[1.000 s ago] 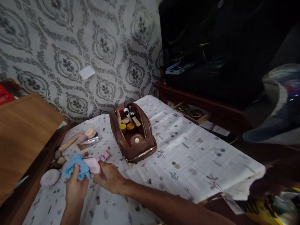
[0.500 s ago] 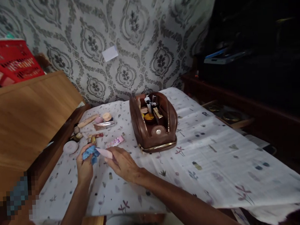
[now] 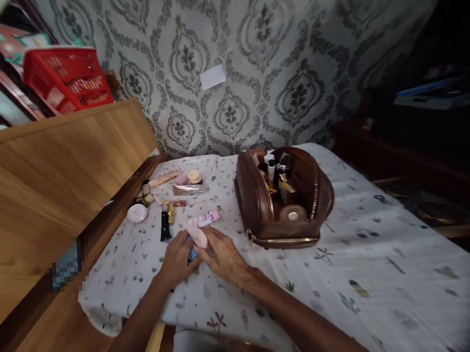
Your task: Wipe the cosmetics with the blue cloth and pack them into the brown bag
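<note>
My right hand (image 3: 226,257) is closed around a pale pink tube (image 3: 198,236), held tilted with one end pointing up and left. Close against it, my left hand (image 3: 178,259) grips a crumpled blue cloth (image 3: 192,250), mostly hidden between the two hands. Just beyond them on the tablecloth lies a pink printed tube (image 3: 208,217). To its left are a black tube (image 3: 165,226) and a gold-coloured cosmetic item (image 3: 170,213). A brown makeup bag (image 3: 284,230) stands unzipped to the right, with bottles and a gold box (image 3: 286,188) inside.
A round white-pink compact (image 3: 137,213), a silver-capped tube (image 3: 189,189) and a small jar (image 3: 195,176) lie at the back left of the printed tablecloth (image 3: 365,315). A wooden panel (image 3: 71,167) borders the left, with a red basket (image 3: 69,79) above. Patterned wall stands behind.
The view has turned left, so everything sits further right. My hands have come together, the blue cloth now mostly covered. The black tube shows beyond my left hand.
</note>
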{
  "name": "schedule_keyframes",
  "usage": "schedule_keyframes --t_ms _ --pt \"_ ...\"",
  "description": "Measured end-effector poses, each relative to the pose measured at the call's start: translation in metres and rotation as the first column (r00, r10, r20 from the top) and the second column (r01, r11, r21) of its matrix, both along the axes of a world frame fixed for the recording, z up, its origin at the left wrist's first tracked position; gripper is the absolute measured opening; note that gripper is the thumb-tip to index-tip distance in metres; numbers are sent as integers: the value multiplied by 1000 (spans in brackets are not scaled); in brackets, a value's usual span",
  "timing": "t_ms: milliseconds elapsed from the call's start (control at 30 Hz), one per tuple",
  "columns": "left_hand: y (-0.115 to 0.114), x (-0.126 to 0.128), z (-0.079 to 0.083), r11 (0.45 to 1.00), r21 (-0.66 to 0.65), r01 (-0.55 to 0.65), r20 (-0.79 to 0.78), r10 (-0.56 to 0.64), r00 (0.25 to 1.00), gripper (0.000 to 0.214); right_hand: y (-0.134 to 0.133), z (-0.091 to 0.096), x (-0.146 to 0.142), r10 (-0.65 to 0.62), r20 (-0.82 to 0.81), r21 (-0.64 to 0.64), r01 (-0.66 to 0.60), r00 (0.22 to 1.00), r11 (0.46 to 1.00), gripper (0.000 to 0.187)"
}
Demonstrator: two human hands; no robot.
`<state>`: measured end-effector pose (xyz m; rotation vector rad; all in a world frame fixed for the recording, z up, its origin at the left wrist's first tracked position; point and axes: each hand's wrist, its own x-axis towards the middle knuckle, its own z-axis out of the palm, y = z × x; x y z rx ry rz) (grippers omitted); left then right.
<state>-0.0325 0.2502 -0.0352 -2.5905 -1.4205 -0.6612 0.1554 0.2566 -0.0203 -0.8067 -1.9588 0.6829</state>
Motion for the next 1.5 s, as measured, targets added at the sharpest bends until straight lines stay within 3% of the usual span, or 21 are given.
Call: schedule_keyframes --t_ms 400,733,1200,1500 --pt "4 0 8 946 -193 -260 31 271 962 20 8 -2 -1 77 164 -143 -53 983 988 31" --pt "5 1 13 940 -220 -260 77 283 956 18 15 -6 0 74 152 -163 -49 986 985 20" --pt "4 3 21 932 -248 -265 48 285 957 14 18 -5 0 64 189 -207 -24 980 978 24" --pt "3 1 16 935 -234 -266 45 284 958 12 17 -6 1 73 151 -238 -36 986 971 30"
